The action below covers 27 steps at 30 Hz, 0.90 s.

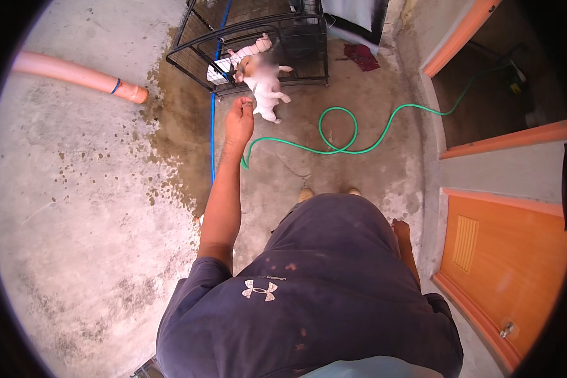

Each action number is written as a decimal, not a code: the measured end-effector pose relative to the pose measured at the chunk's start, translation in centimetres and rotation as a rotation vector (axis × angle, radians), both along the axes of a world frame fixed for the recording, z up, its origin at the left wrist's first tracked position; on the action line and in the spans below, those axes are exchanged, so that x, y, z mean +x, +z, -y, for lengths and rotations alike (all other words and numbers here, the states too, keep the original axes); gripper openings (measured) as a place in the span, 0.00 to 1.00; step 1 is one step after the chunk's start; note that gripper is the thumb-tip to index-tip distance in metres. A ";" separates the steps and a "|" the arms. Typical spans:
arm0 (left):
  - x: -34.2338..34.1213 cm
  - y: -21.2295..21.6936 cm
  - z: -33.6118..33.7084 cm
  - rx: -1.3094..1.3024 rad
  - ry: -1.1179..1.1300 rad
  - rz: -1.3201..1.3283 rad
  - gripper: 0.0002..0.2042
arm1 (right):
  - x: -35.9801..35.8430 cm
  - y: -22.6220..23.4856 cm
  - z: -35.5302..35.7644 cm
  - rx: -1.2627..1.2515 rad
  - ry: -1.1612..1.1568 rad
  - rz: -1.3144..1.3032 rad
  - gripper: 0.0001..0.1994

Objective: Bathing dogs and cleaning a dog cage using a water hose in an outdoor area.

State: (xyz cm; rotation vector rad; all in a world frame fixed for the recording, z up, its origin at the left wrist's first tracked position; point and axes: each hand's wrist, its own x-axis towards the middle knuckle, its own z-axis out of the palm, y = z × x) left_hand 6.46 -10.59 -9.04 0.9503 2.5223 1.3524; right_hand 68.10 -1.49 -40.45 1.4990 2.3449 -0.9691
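So the left arm's stuck straight out, bare from the short sleeve down, and the left hand sits right by a white dog with brown patches. Fingers look mostly curled in toward the thumb, but honestly can't tell how tight, or if they've got hold of anything. Dog's at the near side of a black wire-and-bar cage, head blurred out, legs poking off to the right. Right arm just hangs by the side; the right hand is half behind the dark grey T-shirt, so no clue how open it is.

Floor's rough grey concrete, with a big brown damp patch and splashes left of the arm. A thin green hose loops across it, running in through the open doorway on the right. There's also a straight blue hose, a fat salmon-orange pipe lying far left, a crumpled dark red cloth beyond the cage's right side, and a shut orange door lower right.
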 end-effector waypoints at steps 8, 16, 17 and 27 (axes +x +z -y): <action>3.6 -0.4 -2.7 0.034 -0.103 0.069 0.11 | -1.5 1.1 -0.1 -0.076 -0.024 0.080 0.16; 5.2 0.4 -5.0 0.032 -0.179 0.127 0.09 | -1.2 3.0 0.1 -0.044 -0.038 0.068 0.16; 4.8 -0.3 -5.1 0.031 -0.181 0.125 0.09 | -1.4 3.4 0.2 -0.051 -0.047 0.075 0.16; 4.3 -1.4 -5.8 0.017 -0.173 0.093 0.09 | -0.4 2.6 1.5 0.119 0.197 0.146 0.11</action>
